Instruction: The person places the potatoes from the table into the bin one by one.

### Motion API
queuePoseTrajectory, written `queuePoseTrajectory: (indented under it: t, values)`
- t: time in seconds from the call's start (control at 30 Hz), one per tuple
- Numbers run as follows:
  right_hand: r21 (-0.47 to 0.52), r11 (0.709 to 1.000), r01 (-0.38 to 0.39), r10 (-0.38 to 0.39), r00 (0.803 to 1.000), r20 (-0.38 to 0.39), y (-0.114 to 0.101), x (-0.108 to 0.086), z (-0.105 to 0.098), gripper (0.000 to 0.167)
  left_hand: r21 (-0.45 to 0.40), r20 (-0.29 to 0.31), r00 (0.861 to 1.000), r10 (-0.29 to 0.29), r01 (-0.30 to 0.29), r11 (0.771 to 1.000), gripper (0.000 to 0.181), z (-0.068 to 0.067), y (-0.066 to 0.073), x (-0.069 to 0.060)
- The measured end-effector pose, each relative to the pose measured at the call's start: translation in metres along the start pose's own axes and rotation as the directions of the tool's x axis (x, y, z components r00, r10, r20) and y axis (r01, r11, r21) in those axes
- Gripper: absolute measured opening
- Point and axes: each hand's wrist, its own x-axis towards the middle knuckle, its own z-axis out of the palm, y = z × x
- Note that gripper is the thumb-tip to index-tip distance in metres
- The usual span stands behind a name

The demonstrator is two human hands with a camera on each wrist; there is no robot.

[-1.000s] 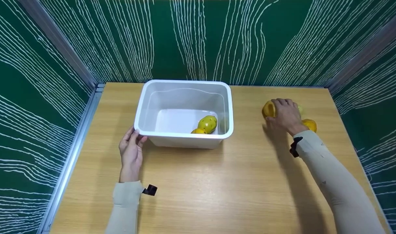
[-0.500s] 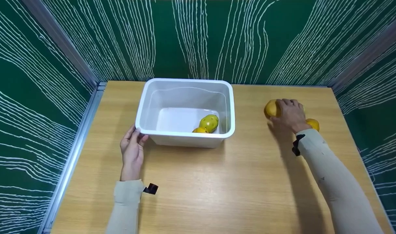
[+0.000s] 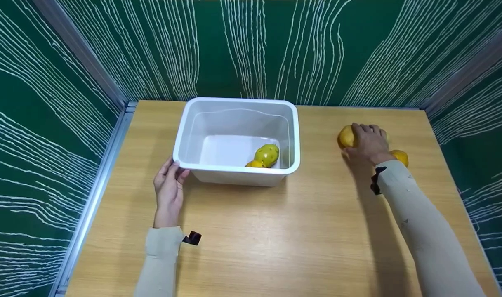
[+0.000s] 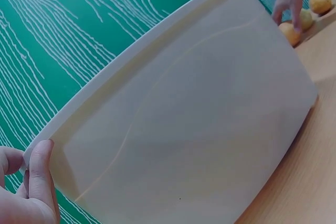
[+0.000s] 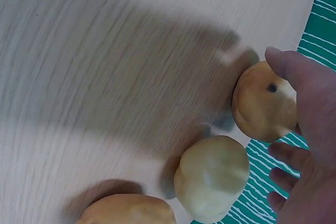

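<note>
Left hand (image 3: 169,193) pinches a white bin (image 3: 236,169), right hand (image 3: 371,144) curls around an orange fruit (image 3: 346,136)

The left hand has the rim's lower-left corner; the held fruit is at upper right of the head view. A pale fruit (image 5: 211,178) and second orange fruit (image 3: 400,157) sit near it. A spotted green fruit (image 3: 267,155) and yellow fruit (image 3: 255,164) lie at the bin's lower right. Wood tabletop (image 3: 251,239) spans the room between bin and right hand, its far edge meeting a white-lined green wall (image 3: 211,45)
</note>
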Motion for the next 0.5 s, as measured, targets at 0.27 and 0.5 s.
queuePoseTrajectory:
  t: [0.27, 0.5]
  values:
    - [0.037, 0.999, -0.005, 0.005, 1.000, 0.005, -0.0001, -0.0019, 0.0014, 0.085, -0.004, 0.004, 1.000, -0.011, 0.011, 1.000, 0.046, -0.0011, 0.0004, -0.0005]
    - [0.065, 0.998, -0.007, 0.007, 1.000, -0.008, -0.0006, 0.0031, 0.0015, 0.081, -0.005, 0.018, 1.000, 0.006, -0.006, 1.000, 0.044, -0.0005, -0.0004, -0.0017]
